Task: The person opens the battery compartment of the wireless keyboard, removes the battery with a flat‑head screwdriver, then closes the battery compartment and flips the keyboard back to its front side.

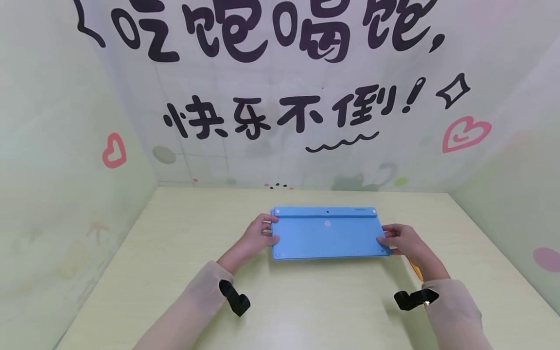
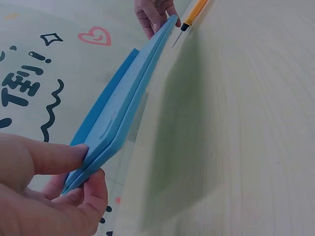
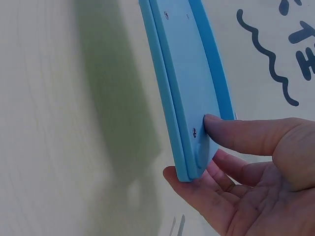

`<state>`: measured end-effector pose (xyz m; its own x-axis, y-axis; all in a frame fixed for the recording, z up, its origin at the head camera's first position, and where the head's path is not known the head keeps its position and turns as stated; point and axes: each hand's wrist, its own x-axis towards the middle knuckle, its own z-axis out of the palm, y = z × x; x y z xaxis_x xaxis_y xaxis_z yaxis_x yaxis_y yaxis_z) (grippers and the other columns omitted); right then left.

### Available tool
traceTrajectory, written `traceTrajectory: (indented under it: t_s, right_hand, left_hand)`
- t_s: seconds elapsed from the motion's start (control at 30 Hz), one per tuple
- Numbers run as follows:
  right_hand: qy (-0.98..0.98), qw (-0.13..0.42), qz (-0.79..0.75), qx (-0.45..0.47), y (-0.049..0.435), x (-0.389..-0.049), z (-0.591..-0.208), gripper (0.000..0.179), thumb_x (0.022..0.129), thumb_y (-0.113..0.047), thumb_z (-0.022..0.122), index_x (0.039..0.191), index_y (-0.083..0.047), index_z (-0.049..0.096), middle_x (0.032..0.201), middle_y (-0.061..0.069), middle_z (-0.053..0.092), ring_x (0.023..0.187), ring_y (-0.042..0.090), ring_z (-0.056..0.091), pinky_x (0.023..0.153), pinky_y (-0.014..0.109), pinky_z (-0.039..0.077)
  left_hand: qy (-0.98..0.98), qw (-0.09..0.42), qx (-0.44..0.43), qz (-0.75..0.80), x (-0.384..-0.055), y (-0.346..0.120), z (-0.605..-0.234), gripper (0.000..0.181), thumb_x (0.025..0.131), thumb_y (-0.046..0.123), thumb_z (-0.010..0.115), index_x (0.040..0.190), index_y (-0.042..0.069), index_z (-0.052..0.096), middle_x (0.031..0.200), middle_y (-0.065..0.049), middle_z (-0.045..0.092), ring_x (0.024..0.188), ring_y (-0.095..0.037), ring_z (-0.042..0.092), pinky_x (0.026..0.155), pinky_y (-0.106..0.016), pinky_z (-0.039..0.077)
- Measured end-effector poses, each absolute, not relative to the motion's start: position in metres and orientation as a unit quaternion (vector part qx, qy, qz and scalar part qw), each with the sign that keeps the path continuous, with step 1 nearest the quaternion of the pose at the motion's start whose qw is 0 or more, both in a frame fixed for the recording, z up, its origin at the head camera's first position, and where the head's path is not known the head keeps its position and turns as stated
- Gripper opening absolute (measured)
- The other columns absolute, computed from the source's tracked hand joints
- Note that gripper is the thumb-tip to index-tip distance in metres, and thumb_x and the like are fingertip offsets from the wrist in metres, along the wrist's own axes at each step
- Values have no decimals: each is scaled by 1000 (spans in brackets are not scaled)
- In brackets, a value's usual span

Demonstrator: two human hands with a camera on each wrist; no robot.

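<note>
A flat light-blue keyboard (image 1: 328, 238) is held up over the table, its plain underside turned toward the head camera. A raised bar runs along its far edge, and small screws show near one end in the right wrist view. My left hand (image 1: 255, 235) grips the left end, thumb on the underside and fingers curled behind. At the other end my right hand (image 1: 404, 239) pinches the corner the same way, with its thumb beside a screw. The keys' side faces away and is hidden.
A screwdriver (image 2: 196, 12) with an orange handle and black collar lies on the pale wood-grain table (image 1: 197, 214), partly behind my right wrist in the head view. Printed walls (image 1: 262, 167) with dark lettering and pink hearts enclose the back and sides.
</note>
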<state>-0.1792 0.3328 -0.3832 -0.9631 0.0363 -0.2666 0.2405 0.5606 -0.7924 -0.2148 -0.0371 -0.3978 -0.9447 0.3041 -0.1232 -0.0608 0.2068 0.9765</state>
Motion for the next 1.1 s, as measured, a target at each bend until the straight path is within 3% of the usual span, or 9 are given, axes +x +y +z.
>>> traceTrajectory:
  t_s: [0.43, 0.8, 1.1]
  right_hand:
    - [880, 129, -445, 100, 341, -166, -394, 61, 82, -18, 69, 123, 18, 40, 102, 19, 53, 85, 22, 53, 74, 38, 51]
    - [891, 128, -424, 98, 347, -166, -400, 57, 80, -15, 71, 119, 18, 44, 98, 17, 55, 80, 19, 53, 70, 36, 52]
    - [894, 124, -419, 101, 348, -171, -408, 56, 79, -14, 72, 117, 18, 45, 94, 14, 55, 77, 17, 53, 67, 35, 51]
  left_hand:
    - [824, 140, 76, 544, -211, -28, -409, 41, 78, 0, 69, 116, 4, 57, 112, -14, 53, 99, -28, 52, 78, -35, 48]
    - [805, 168, 56, 566, -207, -20, -414, 38, 79, -10, 61, 115, -2, 56, 100, -16, 51, 80, -23, 55, 65, -31, 52]
    - [815, 161, 43, 555, -206, -16, -423, 38, 78, -11, 59, 114, -2, 57, 93, -13, 48, 80, -22, 50, 61, -30, 50]
